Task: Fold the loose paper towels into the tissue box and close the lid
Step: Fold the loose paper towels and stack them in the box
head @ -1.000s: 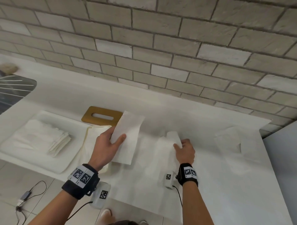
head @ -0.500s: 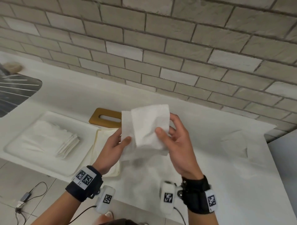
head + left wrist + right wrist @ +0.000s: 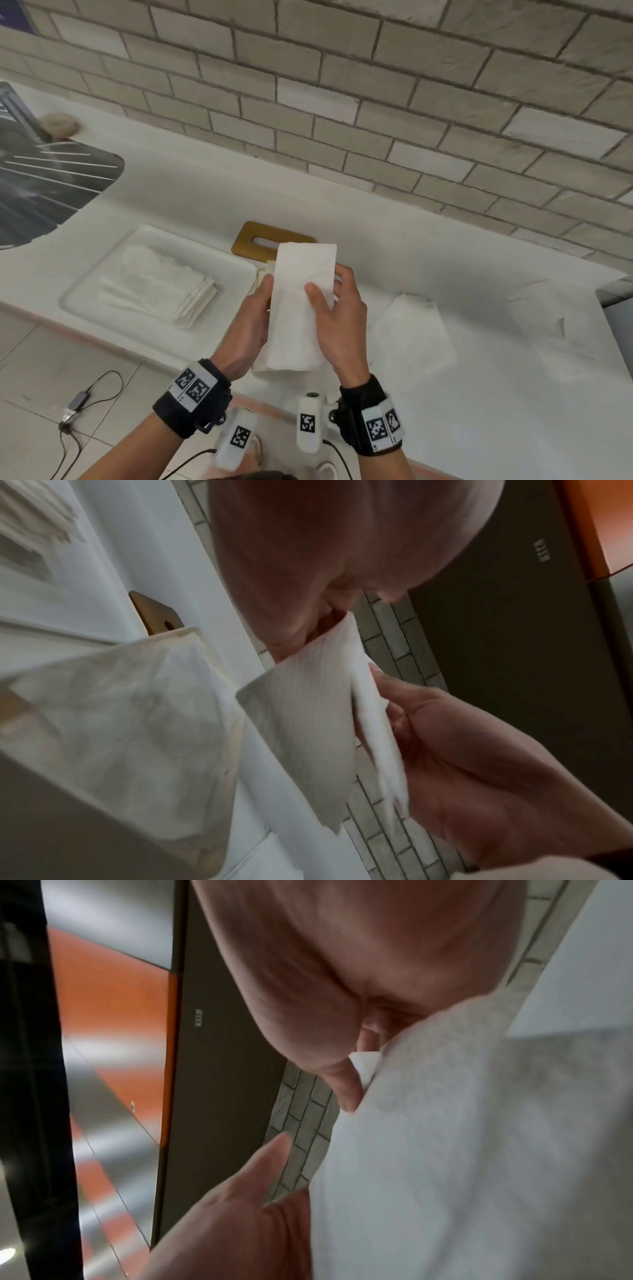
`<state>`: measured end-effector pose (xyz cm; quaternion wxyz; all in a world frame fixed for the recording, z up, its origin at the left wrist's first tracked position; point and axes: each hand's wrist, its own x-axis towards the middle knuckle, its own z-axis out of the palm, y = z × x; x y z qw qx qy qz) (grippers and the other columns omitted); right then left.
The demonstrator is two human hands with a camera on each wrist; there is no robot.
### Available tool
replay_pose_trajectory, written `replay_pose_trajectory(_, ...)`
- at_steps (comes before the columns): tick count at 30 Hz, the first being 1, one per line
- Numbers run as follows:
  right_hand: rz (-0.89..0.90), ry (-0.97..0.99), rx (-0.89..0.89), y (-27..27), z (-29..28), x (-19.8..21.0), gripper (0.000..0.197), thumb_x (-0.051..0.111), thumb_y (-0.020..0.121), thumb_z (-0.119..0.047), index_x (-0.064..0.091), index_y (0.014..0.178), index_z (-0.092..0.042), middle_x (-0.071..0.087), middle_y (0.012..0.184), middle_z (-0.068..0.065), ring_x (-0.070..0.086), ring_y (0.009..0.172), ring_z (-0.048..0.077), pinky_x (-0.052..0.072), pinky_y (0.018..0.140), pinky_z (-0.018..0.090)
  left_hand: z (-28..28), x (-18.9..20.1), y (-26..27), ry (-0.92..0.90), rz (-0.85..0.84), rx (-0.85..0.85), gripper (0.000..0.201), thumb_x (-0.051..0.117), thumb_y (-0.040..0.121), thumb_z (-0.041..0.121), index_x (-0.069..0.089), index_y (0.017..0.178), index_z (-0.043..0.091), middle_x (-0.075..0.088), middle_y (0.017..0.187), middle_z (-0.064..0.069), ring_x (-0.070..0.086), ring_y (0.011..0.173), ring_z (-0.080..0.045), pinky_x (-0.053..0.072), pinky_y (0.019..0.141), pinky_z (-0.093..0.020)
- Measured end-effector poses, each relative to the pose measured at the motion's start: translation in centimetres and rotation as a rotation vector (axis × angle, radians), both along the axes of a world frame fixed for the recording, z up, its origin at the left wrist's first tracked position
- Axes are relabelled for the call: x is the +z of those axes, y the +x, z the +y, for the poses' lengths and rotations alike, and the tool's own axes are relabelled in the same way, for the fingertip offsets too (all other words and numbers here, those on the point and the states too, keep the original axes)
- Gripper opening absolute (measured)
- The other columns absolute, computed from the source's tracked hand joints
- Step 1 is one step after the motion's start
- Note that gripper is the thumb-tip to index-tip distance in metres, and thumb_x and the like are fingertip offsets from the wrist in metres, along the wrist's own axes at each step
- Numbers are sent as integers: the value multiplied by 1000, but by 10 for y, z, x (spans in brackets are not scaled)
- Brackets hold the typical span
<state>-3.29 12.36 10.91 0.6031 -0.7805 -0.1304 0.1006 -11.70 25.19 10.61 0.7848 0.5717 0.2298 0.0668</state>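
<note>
Both hands hold one white paper towel (image 3: 301,308), folded into a long narrow strip, just above the cream tissue box (image 3: 261,275). My left hand (image 3: 265,291) grips its left edge, thumb on top. My right hand (image 3: 329,284) pinches its right edge between thumb and fingers. The towel hides most of the box in the head view. In the left wrist view the open box (image 3: 120,710) shows towels lying inside, beside the held towel (image 3: 308,723). The wooden slotted lid (image 3: 270,240) lies flat behind the box. Loose towels (image 3: 411,329) lie on the counter to the right.
A white tray (image 3: 85,294) at the left carries a stack of folded towels (image 3: 164,291). A dark sink (image 3: 51,185) is at the far left. Another crumpled towel (image 3: 537,308) lies near the counter's right end. A brick wall runs along the back.
My right hand left the counter and joined the left on the towel. Together they folded it narrower and brought it down over the box.
</note>
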Motion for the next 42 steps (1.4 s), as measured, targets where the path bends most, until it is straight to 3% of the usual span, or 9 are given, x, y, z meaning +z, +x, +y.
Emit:
replay_pose_trajectory(7,-59,-41,-67,-38,12,-9,61,63,104,-50,24,151,-52,55,139,-9,59,119,7,52,91,21,28,-19,-2,96,-1,37,32,49,113,32,65,138,22,76,129,1,72,120,-23,55,104,-50)
replay_pose_trajectory(11,111,-76,8,-48,14,-51,54,63,106,-20,27,139,-43,75,103,1,75,84,12,56,70,21,39,-41,5,212,70,32,27,49,113,33,60,137,29,75,125,9,71,119,-18,57,101,-45)
replay_pose_trajectory(16,52,-344,104,-50,13,-79,39,59,103,-3,43,126,-30,61,88,-7,62,75,3,43,61,10,68,-73,26,484,160,15,51,64,105,21,36,146,29,71,120,-4,73,103,-21,62,92,-48)
replay_pose_trajectory(22,3,-584,148,-40,22,-75,28,49,108,-5,46,130,-21,60,126,3,56,103,15,52,90,30,90,-70,42,1030,-47,-7,44,64,99,1,52,140,15,57,133,-5,61,116,-24,53,99,-39)
replay_pose_trajectory(25,-40,-647,193,-41,25,-71,31,48,106,-4,46,133,-20,58,129,4,56,109,22,50,92,36,88,-70,41,1219,-97,-410,34,67,101,20,57,134,23,54,138,3,54,128,-22,49,107,-40)
replay_pose_trajectory(28,-64,-610,177,-39,14,-71,26,56,106,-14,51,129,-24,62,123,2,62,110,22,55,91,41,79,-77,45,1469,186,-889,87,62,93,69,28,162,27,19,173,-5,21,158,-31,28,127,-50)
replay_pose_trajectory(32,-111,-523,-163,-6,-40,-78,7,65,104,-30,60,108,-28,75,99,-6,72,89,19,59,82,35,63,-76,46,1614,415,-1073,136,57,71,97,-10,168,29,-15,177,-10,-9,163,-37,4,133,-50)
replay_pose_trajectory(36,57,-606,-450,46,-115,-107,28,66,103,-40,62,115,-16,76,112,10,71,107,33,52,88,37,45,-44,47,1516,371,-874,119,60,75,92,17,167,30,15,176,-3,17,161,-31,26,129,-50)
replay_pose_trajectory(42,289,-917,-447,97,-150,-141,102,74,89,-68,33,152,0,46,151,22,46,140,42,46,107,54,-61,-4,59,1446,-69,-411,40,60,102,46,58,135,24,63,129,4,58,119,-19,56,86,-38)
